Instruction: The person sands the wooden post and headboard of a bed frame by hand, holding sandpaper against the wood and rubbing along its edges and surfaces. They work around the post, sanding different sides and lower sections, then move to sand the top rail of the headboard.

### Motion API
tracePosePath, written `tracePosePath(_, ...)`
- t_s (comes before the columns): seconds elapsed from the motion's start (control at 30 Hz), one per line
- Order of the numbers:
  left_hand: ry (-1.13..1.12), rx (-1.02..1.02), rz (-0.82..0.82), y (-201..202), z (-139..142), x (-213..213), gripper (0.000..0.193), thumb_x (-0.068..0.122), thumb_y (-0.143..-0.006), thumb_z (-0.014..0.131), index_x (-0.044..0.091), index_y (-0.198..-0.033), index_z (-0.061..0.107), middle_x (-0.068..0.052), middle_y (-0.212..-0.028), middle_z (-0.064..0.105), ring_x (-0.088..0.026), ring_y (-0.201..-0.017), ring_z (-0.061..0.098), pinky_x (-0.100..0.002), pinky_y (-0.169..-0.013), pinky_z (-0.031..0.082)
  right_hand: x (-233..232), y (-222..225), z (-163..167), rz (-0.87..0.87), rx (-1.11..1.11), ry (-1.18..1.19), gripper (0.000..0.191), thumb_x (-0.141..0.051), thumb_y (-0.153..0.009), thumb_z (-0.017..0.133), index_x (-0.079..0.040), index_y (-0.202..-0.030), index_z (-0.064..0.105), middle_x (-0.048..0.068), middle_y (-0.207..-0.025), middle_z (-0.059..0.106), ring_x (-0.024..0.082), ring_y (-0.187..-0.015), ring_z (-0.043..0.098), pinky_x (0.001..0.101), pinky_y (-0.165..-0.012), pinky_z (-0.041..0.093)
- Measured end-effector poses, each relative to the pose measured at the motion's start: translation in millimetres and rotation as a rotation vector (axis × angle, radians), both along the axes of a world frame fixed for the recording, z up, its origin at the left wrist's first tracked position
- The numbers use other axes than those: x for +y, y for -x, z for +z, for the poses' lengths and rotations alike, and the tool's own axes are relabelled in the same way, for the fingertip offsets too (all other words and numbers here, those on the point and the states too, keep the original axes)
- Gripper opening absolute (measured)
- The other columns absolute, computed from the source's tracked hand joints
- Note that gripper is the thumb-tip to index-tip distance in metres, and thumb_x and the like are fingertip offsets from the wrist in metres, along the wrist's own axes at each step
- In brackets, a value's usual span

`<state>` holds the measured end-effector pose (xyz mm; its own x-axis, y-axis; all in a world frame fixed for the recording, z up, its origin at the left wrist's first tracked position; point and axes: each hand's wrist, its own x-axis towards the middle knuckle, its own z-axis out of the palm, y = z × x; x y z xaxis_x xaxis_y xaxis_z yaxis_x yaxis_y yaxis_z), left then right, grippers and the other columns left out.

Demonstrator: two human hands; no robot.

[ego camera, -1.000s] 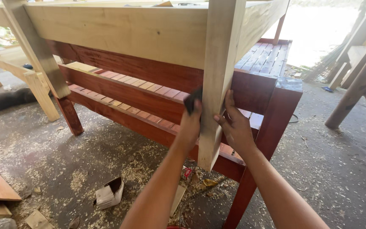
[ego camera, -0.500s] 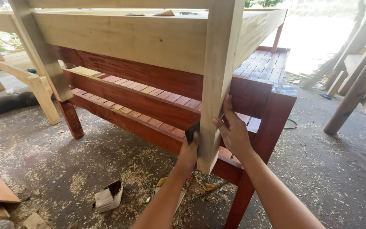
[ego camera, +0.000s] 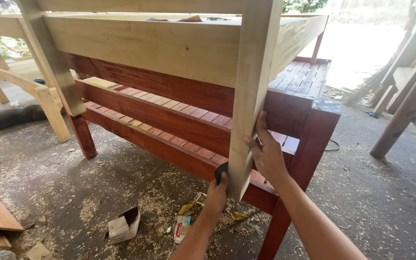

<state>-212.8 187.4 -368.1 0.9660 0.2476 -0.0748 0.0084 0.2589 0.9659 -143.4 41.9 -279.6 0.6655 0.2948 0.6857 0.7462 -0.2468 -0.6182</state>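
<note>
Brings the left hand (ego camera: pixel 216 191) well down the pale wooden leg (ego camera: pixel 253 86): at mid-height a second ago, lower half a second ago, now just above the leg's cut lower end. Carries the dark sanding pad (ego camera: pixel 221 170) along with it, so puts the bottom stretch of the leg's left face under the pad and leaves the upper part bare behind it. Judging by that travel, works the face from the middle downward and has nearly reached the end of the stick.

Keeps the right hand (ego camera: pixel 268 155) on the opposite side of the same leg, a little lower than before, roughly level with the red-brown bench (ego camera: pixel 169 120) behind.

Pinches the pad between left thumb and fingers and presses it against the leg's left edge; hides most of those fingers behind pad and wood. Reaches up from below with the left forearm, wrist nearly straight. Lays the right hand flat and loosely spread along the leg's right edge, fingers pointing up, thumb toward the front face, forearm rising from the lower right corner; grips nothing, only steadies.

Leaves the leg hanging from the pale frame rail (ego camera: pixel 145 48), its end clear of the sawdust-strewn floor (ego camera: pixel 73 192), above a torn cardboard box (ego camera: pixel 123 225) and some crumpled packets (ego camera: pixel 186 224)
</note>
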Motion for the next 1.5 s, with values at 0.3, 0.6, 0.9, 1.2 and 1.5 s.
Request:
tracePosePath(0.3, -0.254, -0.835, 0.129, -40.8, 64.7, -25.0, 0.072, 0.048, -0.107, 0.046, -0.001, -0.158, 0.034, -0.016, -0.166, 0.034, -0.024, -0.152, 0.033, -0.037, -0.122, 0.029, -5.5, 5.7, 9.6, 0.074, 0.148, -0.009, 0.077, -0.037, -0.104, 0.049, -0.010, -0.164, 0.010, 0.016, -0.169, 0.023, 0.029, -0.153, 0.026, 0.0389, -0.120, 0.029)
tracePosePath(0.6, -0.282, -0.724, 0.188, -25.1, 53.8, -35.2, 0.062, 0.036, -0.110, 0.043, 0.002, -0.161, 0.031, -0.015, -0.168, 0.035, -0.027, -0.155, 0.034, -0.038, -0.124, 0.028, -11.4, 3.9, 9.2, 0.142, 0.224, -0.068, 0.078, -0.052, -0.103, 0.040, -0.009, -0.163, 0.015, 0.014, -0.170, 0.023, 0.026, -0.157, 0.020, 0.0377, -0.124, 0.022)
tracePosePath(0.9, -0.202, -0.427, 0.134, 29.7, -40.8, -53.2, 0.064, 0.036, -0.108, 0.036, 0.011, -0.164, 0.016, -0.014, -0.171, 0.025, -0.027, -0.157, 0.026, -0.037, -0.125, 0.025, -15.4, 1.9, 7.6, 0.138, 0.243, -0.046, 0.075, -0.053, -0.102, 0.039, -0.012, -0.162, 0.021, 0.007, -0.172, 0.015, 0.023, -0.158, 0.011, 0.0391, -0.125, 0.015)
tracePosePath(1.2, -0.613, -0.698, 0.511, -40.7, 36.7, -68.7, 0.055, 0.029, -0.111, 0.040, 0.008, -0.162, 0.035, -0.017, -0.174, 0.021, -0.043, -0.158, 0.022, -0.053, -0.126, 0.023, -28.0, -2.5, -16.4, 0.250, 0.252, -0.001, 0.071, -0.049, -0.103, 0.041, -0.012, -0.161, 0.023, 0.005, -0.174, 0.009, 0.022, -0.158, 0.011, 0.0407, -0.125, 0.018)
tracePosePath(1.5, -0.669, -0.600, 0.594, -25.9, -6.8, -82.5, 0.058, 0.034, -0.111, 0.035, 0.009, -0.162, 0.031, -0.018, -0.174, 0.019, -0.039, -0.162, 0.009, -0.054, -0.126, 0.004, -36.9, -10.1, -22.4, 0.356, 0.296, -0.031, 0.067, -0.045, -0.105, 0.042, -0.009, -0.160, 0.027, 0.002, -0.175, 0.009, 0.021, -0.160, 0.009, 0.0406, -0.125, 0.023)
